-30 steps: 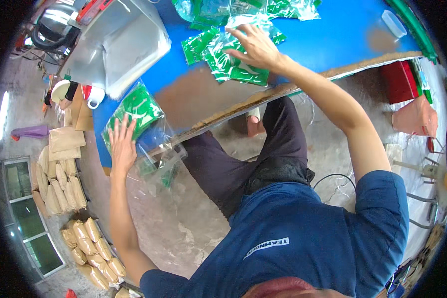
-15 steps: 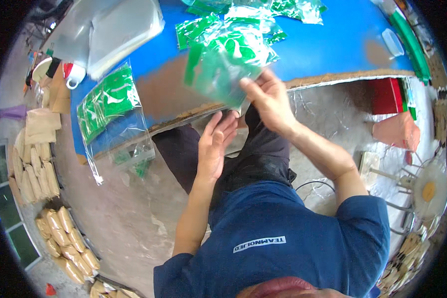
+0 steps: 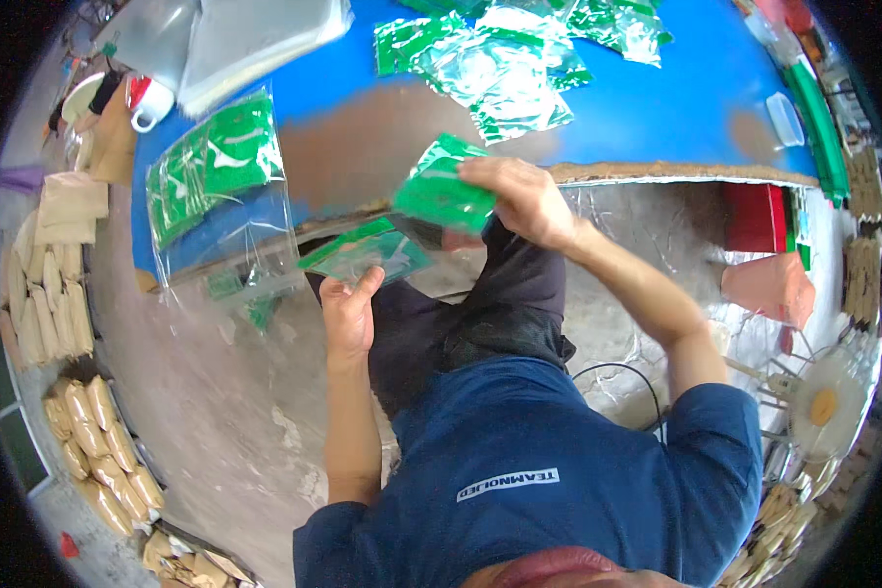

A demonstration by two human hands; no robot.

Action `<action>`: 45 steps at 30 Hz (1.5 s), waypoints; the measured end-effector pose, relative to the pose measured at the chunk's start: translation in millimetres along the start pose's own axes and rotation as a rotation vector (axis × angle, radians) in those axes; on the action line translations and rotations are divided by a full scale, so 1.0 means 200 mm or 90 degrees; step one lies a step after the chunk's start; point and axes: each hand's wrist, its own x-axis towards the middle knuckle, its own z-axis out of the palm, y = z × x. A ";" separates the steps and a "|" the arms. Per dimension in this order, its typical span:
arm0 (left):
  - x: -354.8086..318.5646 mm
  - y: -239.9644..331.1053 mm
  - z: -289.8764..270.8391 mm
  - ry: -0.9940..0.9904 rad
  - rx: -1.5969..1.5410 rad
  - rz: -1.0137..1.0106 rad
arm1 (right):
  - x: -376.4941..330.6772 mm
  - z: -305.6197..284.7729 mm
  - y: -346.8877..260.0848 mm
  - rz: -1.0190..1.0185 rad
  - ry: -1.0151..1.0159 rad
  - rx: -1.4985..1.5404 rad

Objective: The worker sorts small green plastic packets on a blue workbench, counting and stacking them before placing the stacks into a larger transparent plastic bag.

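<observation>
My right hand [image 3: 527, 199], above the table's front edge, grips a flat bright green packet [image 3: 445, 188] at its right side. Lower and to the left, my left hand [image 3: 349, 312] pinches a second packet, a clear plastic bag with green in it [image 3: 370, 253], between thumb and fingers. The two packets are apart. Beyond them lies a heap of green packets in shiny clear film [image 3: 510, 73]. At the left, a larger clear bag [image 3: 227, 186] with green contents lies on the table and hangs over its edge.
Clear plastic sheets or bags [image 3: 255, 44] are stacked at the far left of the blue table [image 3: 696, 108], near a white mug [image 3: 153, 105]. A small clear tray [image 3: 783, 120] lies at the right. A fan [image 3: 821, 404] stands lower right; brown packages [image 3: 103, 431] are piled lower left.
My left hand has gone from open to holding a clear green bag, and moved left and nearer. My right hand stays near its place with a green packet, now less blurred.
</observation>
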 end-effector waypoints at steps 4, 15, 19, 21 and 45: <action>0.03 0.04 0.28 0.037 0.029 0.014 | 0.13 0.01 -0.27 0.412 -0.022 0.397; 0.02 -0.06 0.27 0.128 -0.304 -0.192 | 0.22 0.00 0.09 -0.060 -0.180 -0.246; 0.09 -0.13 0.30 0.136 -0.256 -0.247 | 0.16 0.06 -0.10 -0.186 -0.195 -0.067; 0.08 -0.10 0.30 0.128 -0.219 -0.238 | 0.19 0.02 -0.01 -0.036 -0.090 -0.081; 0.02 -0.09 0.21 -0.057 -0.393 -0.260 | 0.25 0.05 0.02 0.005 -0.059 -0.248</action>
